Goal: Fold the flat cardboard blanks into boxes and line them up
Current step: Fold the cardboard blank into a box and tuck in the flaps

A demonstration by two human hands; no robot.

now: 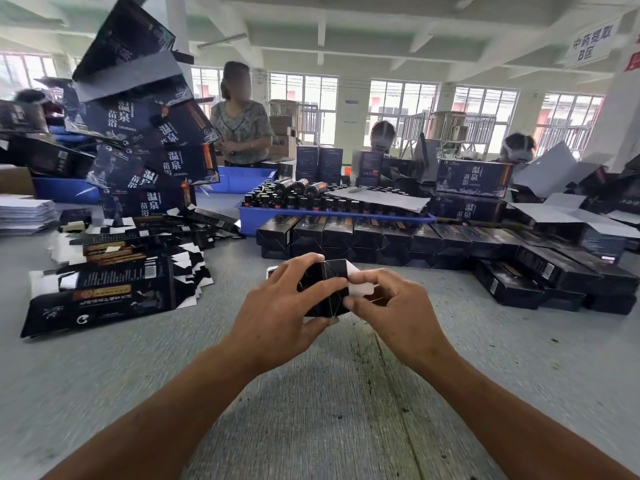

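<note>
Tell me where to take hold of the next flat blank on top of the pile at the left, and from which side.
Take the top flat blank by its near right corner, coming in from the right with the fingers. That edge lies free toward the bare table, while the far side is overlapped by other blanks. Both hands are busy with the half-folded box.

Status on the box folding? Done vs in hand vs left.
Done: a long row of folded black boxes lined up along the blue tray, more at right. In hand: one box held between the left hand and the right hand, which pinches its white flap; end not yet closed. Left: a pile of flat blanks on the table's left.
</note>
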